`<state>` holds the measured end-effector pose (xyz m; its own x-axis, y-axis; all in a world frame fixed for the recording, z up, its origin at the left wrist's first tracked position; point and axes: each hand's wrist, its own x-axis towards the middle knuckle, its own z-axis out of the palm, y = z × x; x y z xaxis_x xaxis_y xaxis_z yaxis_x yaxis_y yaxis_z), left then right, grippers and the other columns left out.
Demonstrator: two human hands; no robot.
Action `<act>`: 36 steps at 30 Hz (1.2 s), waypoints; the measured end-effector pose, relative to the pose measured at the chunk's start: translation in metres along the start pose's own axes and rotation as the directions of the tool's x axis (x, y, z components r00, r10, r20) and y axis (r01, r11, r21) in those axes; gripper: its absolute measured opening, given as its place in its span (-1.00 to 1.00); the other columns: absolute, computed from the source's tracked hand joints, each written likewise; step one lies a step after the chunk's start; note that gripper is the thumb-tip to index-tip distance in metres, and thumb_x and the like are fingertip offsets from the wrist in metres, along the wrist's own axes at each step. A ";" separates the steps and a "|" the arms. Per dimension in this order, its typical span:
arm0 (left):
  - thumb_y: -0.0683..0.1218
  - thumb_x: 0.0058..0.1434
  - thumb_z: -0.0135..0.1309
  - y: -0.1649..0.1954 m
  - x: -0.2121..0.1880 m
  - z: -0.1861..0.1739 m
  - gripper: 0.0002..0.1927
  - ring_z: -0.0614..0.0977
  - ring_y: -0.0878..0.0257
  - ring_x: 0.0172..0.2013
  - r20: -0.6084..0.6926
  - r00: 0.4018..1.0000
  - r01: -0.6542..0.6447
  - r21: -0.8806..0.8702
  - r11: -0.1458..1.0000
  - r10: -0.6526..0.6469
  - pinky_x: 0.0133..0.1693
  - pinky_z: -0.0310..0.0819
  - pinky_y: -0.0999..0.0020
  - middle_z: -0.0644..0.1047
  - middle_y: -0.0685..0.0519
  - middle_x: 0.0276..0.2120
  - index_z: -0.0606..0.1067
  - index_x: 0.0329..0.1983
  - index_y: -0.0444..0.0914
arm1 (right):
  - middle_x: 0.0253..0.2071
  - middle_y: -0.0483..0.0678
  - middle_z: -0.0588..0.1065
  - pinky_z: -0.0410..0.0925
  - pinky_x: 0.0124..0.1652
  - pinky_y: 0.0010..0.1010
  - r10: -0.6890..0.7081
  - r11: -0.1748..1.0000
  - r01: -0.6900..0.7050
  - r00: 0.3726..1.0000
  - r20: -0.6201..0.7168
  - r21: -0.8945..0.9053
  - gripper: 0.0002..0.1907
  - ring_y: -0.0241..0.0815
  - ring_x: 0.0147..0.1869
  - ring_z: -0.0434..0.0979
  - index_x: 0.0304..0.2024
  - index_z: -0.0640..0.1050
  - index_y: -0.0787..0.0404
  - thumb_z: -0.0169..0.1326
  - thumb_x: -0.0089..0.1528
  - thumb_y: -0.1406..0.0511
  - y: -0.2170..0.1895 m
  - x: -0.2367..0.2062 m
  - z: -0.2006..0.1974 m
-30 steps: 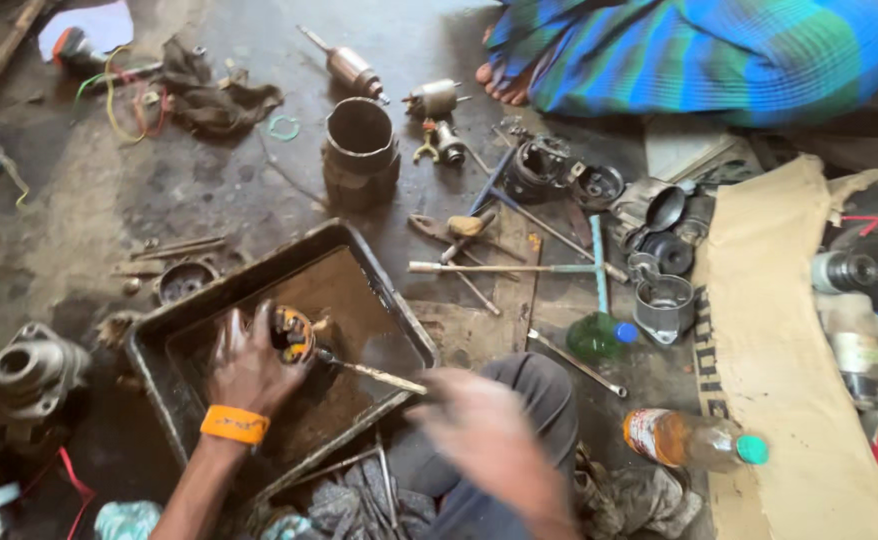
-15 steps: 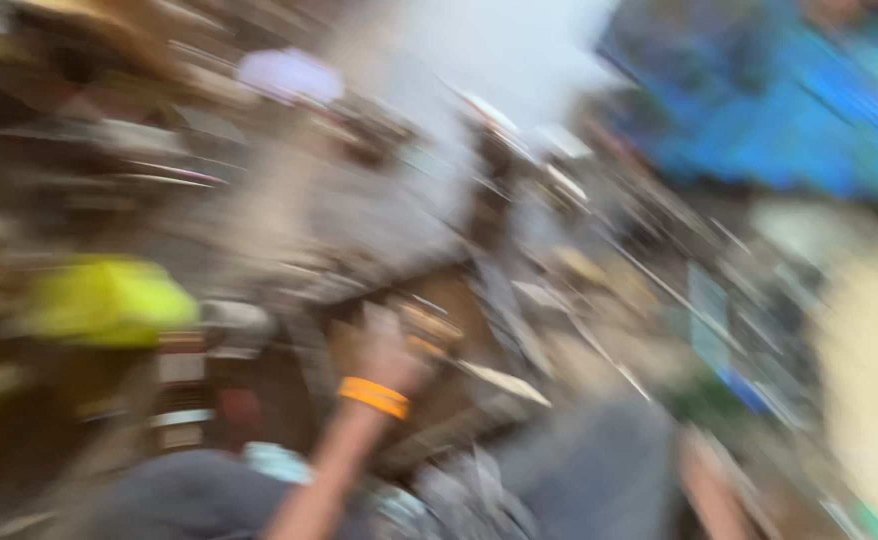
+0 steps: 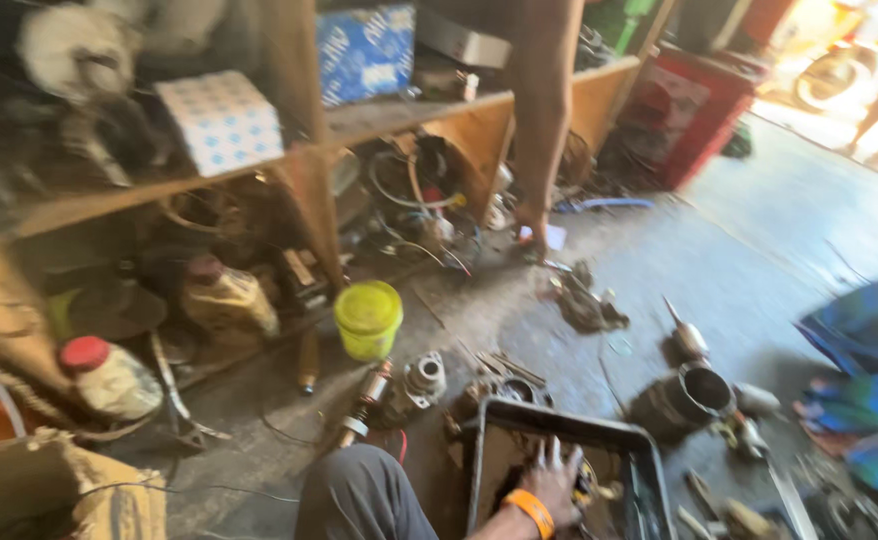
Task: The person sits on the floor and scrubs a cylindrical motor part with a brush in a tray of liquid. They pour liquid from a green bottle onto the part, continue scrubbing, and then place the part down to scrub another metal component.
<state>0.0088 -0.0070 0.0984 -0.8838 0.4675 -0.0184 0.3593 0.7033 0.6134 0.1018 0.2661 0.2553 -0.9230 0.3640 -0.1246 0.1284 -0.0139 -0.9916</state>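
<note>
My left hand [image 3: 554,478] lay inside the black metal tray [image 3: 559,418], the orange wristband [image 3: 532,510] at the lower edge of the view and the fingers [image 3: 549,455] spread and pointing up toward the tray's far rim. They rested flat and loose, gripping nothing that I could make out. The small round metal part [image 3: 591,487] sat in the tray just to the right of that hand, touching or nearly touching the thumb side (too blurred to tell which). It looked roundish, with no plain long axis. My right hand was out of view, so the left was the one nearer the part. My knee in dark trousers [image 3: 359,495] rose just left of the tray.

Beyond the tray's far rim lay a heap of loose metal pieces, and to its right a dark cylinder sleeve [image 3: 681,400] stood on the concrete floor [image 3: 759,240]. A yellow plastic tub [image 3: 368,318] stood near the wooden shelf post [image 3: 311,180], well apart from my hand. Another person's arm [image 3: 541,110] reached down to the floor by the shelves, far from the tray.
</note>
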 end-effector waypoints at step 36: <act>-0.05 0.09 0.26 0.003 0.013 0.022 -0.02 0.07 -0.49 0.39 0.056 0.998 -0.005 -0.033 0.999 0.007 0.31 0.17 -0.23 0.03 -0.53 0.41 0.05 0.52 -0.31 | -0.33 -0.20 0.46 0.26 -0.48 -0.63 -0.349 0.934 0.213 0.724 0.595 0.288 -0.96 -0.38 -0.38 0.41 -0.21 0.49 0.12 0.02 0.28 0.34 -0.308 0.105 0.311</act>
<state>0.0047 0.0131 0.0829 -0.8629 0.5021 -0.0583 0.3539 0.6825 0.6395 -0.1478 0.0187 0.5365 -0.9290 -0.2854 0.2356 -0.1815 -0.2034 -0.9621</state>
